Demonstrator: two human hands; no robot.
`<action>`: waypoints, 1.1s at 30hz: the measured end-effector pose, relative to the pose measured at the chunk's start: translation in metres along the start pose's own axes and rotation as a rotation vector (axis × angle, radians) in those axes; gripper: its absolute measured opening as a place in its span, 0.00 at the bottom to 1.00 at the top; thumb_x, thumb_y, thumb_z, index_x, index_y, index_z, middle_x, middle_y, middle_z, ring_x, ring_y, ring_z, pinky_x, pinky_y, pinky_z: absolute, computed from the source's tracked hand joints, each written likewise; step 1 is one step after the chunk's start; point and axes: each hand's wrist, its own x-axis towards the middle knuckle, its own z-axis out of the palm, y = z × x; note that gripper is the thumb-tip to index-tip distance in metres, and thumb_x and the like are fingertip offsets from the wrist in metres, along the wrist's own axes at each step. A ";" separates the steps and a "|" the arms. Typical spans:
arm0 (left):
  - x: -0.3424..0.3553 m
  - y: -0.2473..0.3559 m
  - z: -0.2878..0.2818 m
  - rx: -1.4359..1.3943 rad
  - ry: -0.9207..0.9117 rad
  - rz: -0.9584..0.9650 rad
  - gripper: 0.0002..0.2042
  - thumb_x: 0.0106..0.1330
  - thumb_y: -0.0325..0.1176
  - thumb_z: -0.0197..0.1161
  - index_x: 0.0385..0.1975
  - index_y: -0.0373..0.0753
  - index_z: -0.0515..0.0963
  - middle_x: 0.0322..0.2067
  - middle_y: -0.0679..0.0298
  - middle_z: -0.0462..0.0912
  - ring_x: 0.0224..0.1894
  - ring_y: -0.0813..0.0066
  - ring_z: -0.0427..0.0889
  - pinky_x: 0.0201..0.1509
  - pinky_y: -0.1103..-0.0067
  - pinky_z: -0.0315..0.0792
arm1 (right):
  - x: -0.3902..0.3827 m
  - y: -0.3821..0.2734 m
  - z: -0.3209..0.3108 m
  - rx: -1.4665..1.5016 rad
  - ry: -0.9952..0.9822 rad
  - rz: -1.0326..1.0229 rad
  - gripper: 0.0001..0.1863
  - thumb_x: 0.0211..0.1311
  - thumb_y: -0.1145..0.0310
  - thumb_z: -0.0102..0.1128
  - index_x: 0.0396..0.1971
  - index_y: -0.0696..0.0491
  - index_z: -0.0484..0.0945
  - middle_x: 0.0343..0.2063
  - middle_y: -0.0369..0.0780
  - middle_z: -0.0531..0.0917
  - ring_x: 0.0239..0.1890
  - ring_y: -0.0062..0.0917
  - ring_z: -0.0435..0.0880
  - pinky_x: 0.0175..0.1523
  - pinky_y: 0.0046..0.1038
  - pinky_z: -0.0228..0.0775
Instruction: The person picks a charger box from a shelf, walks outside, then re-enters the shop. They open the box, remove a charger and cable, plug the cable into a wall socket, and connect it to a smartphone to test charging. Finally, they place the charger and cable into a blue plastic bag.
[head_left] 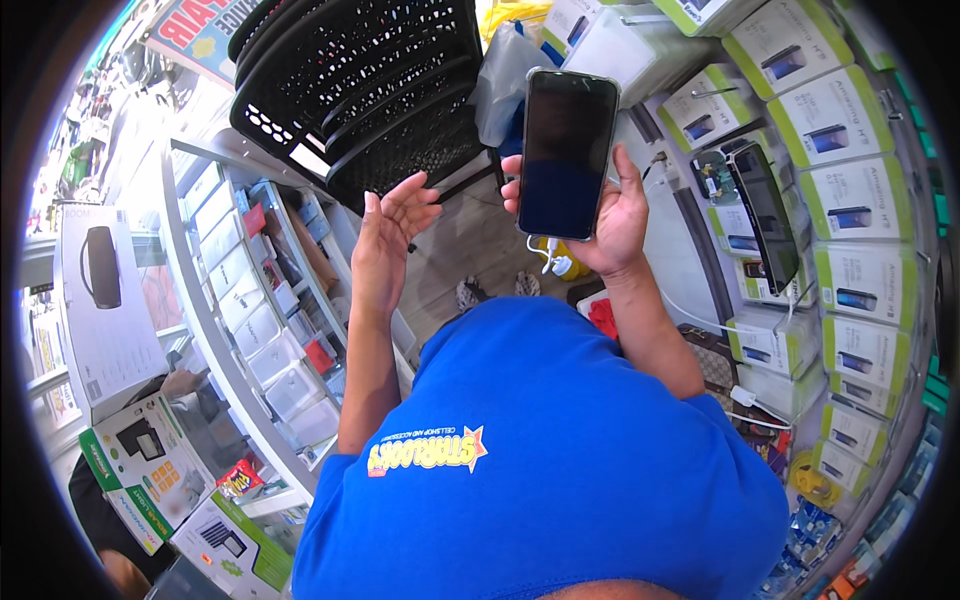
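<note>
My right hand (615, 215) holds a dark smartphone (566, 150) upright, its black screen facing me, with a white cable (548, 252) hanging from its lower end. My left hand (390, 235) is raised beside it, a short gap to the left, with the palm turned inward and the fingers spread, holding nothing. My blue shirt (540, 450) fills the lower middle of the view.
Stacked black plastic baskets (365, 85) sit ahead. A glass display counter (250, 300) with white boxes runs along the left. Shelves of green-and-white boxes (850, 190) line the right, with another phone (765, 215) propped there. Boxed items (150, 470) lie at the lower left.
</note>
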 end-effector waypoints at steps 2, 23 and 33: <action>0.000 -0.003 0.002 0.005 -0.007 -0.007 0.36 0.84 0.59 0.32 0.68 0.31 0.72 0.54 0.58 0.84 0.56 0.70 0.81 0.66 0.72 0.69 | -0.001 -0.002 -0.004 -0.053 -0.008 -0.052 0.47 0.78 0.33 0.30 0.70 0.65 0.68 0.60 0.59 0.78 0.56 0.47 0.85 0.65 0.47 0.77; 0.008 -0.014 0.017 0.133 -0.025 -0.001 0.29 0.84 0.54 0.41 0.66 0.35 0.76 0.54 0.61 0.83 0.56 0.71 0.80 0.67 0.70 0.67 | -0.011 -0.054 0.018 -0.275 -0.091 -0.386 0.60 0.69 0.19 0.25 0.72 0.66 0.63 0.65 0.59 0.73 0.62 0.46 0.80 0.70 0.45 0.70; -0.007 0.053 0.097 0.500 -0.330 0.173 0.25 0.75 0.35 0.63 0.71 0.41 0.74 0.43 0.62 0.86 0.35 0.77 0.77 0.51 0.75 0.73 | -0.009 -0.052 0.023 -0.427 -0.024 -0.459 0.57 0.71 0.21 0.28 0.69 0.65 0.67 0.62 0.58 0.77 0.58 0.44 0.83 0.66 0.44 0.74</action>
